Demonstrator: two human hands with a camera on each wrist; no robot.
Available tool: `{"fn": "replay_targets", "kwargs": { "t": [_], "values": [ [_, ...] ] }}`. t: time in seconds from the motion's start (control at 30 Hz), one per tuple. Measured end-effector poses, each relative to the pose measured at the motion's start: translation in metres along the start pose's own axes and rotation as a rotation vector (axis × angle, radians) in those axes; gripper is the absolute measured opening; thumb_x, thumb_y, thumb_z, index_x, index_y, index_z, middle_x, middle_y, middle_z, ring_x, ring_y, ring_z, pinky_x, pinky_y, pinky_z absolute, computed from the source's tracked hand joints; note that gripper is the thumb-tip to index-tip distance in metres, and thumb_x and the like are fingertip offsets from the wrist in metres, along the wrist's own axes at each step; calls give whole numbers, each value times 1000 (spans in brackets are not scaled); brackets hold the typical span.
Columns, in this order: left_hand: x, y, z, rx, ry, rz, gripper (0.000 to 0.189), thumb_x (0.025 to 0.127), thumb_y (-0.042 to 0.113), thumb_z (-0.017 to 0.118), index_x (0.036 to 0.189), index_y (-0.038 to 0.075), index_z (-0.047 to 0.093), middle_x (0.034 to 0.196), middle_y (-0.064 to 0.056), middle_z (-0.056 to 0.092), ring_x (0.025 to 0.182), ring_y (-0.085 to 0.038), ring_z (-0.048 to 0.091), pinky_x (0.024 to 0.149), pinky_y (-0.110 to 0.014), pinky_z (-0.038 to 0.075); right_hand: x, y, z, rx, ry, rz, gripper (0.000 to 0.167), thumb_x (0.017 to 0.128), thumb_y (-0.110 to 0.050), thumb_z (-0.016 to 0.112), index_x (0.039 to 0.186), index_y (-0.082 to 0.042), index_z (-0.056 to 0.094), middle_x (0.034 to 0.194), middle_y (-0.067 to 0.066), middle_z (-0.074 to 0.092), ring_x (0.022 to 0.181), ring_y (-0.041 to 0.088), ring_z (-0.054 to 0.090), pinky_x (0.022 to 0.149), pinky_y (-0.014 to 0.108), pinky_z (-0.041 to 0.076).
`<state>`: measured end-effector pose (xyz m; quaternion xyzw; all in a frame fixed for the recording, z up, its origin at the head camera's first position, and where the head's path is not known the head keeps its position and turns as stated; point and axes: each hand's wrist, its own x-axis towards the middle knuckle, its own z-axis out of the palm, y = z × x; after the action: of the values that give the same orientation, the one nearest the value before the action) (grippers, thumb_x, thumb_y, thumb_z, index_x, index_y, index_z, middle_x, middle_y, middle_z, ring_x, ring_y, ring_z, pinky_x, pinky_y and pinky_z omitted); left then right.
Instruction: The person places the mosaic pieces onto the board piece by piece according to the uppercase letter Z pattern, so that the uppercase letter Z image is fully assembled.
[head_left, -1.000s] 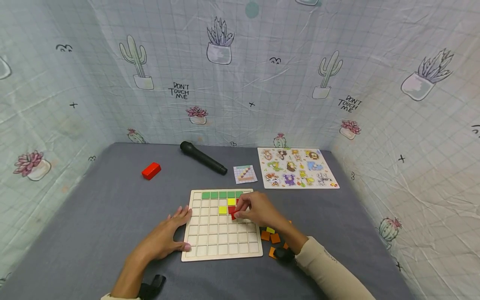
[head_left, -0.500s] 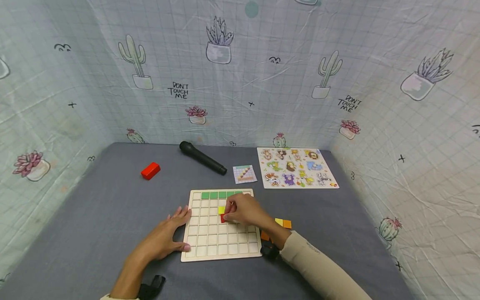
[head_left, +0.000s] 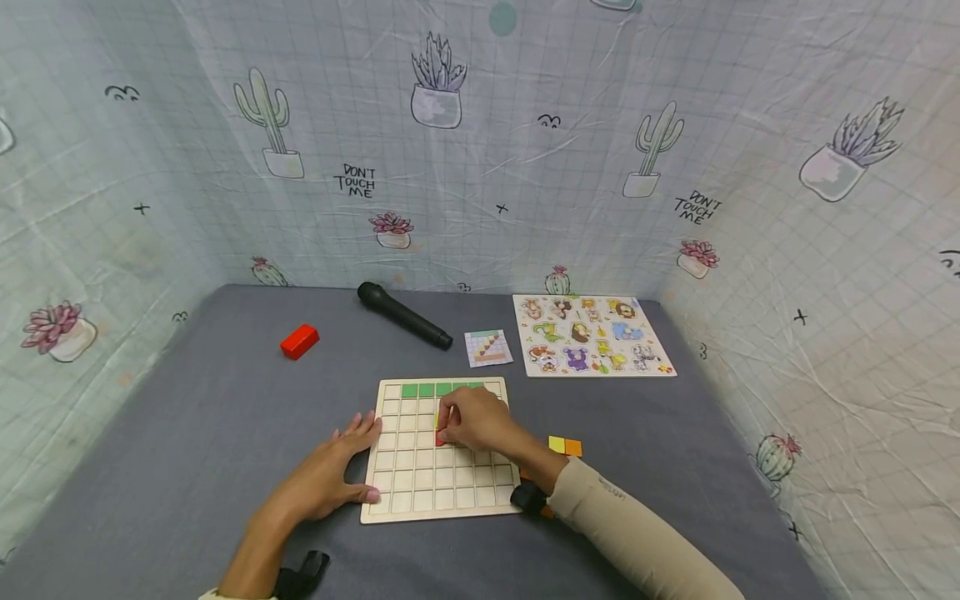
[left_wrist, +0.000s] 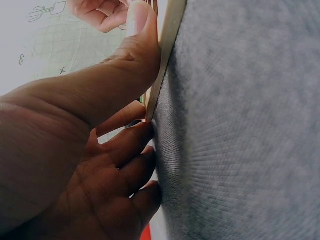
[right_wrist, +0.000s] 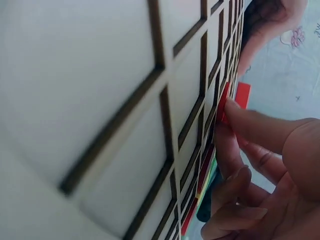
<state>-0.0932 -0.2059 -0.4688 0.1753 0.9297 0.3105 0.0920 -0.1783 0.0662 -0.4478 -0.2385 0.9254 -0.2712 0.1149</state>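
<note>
A pale wooden grid board lies on the grey cloth. Near its middle, my right hand pinches a small red square tile between thumb and fingertips, right at the grid; the tile also shows as a red sliver in the right wrist view. Several green tiles fill part of the top row, and a bit of yellow tile peeks out by my right fingertips. Other red tiles sit in cells behind the hand. My left hand rests along the board's left edge, fingers extended, thumb at the lower side.
Loose yellow and orange tiles lie right of the board, partly behind my right arm. Beyond the board are a red block, a black microphone, a small pattern card and an animal-picture board.
My right hand has moved left over the board with the red tile, first about a cell, then slightly more, now covering the other red tiles. The left hand stays put.
</note>
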Motion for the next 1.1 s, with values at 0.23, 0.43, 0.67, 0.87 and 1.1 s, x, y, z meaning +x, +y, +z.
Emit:
{"fn": "replay_targets", "kwargs": {
  "t": [0.23, 0.43, 0.67, 0.87, 1.1],
  "values": [
    [-1, 1, -2, 11, -13, -17, 107, 77, 31, 93, 163, 0, 39, 173, -22, 29, 161, -47, 23, 129, -68, 22, -5, 3, -5, 18, -20, -6, 17, 80, -19, 94, 89, -21, 80, 72, -11, 66, 68, 7, 58, 61, 25, 47],
    [-3, 1, -1, -1, 9, 21, 106, 76, 32, 93, 161, -2, 40, 171, -24, 32, 160, -49, 26, 127, -70, 25, -15, 17, -17, 117, -19, -28, 15, 84, -17, 91, 94, -19, 80, 77, -8, 70, 75, 10, 62, 66, 27, 50],
    [-3, 2, -3, -6, 11, 24, 106, 76, 32, 93, 161, -3, 40, 171, -25, 32, 159, -50, 27, 127, -70, 26, -36, 45, -38, 191, -3, -21, 15, 90, -14, 86, 104, -15, 79, 84, -5, 72, 73, 15, 61, 62, 26, 51],
    [-2, 1, -2, -7, 11, 24, 106, 76, 32, 93, 161, -3, 40, 171, -25, 32, 160, -50, 26, 127, -70, 25, -62, 72, -52, 212, 26, -15, 17, 91, -11, 84, 107, -10, 78, 88, -2, 75, 71, 17, 59, 62, 25, 50],
    [-2, 0, -1, -3, 9, 19, 107, 75, 32, 93, 161, -3, 40, 171, -24, 32, 160, -50, 26, 127, -70, 25, -87, 101, -61, 134, 55, 85, 24, 84, -13, 91, 104, -15, 79, 99, 1, 75, 82, 18, 62, 71, 27, 50]
  ]
}}
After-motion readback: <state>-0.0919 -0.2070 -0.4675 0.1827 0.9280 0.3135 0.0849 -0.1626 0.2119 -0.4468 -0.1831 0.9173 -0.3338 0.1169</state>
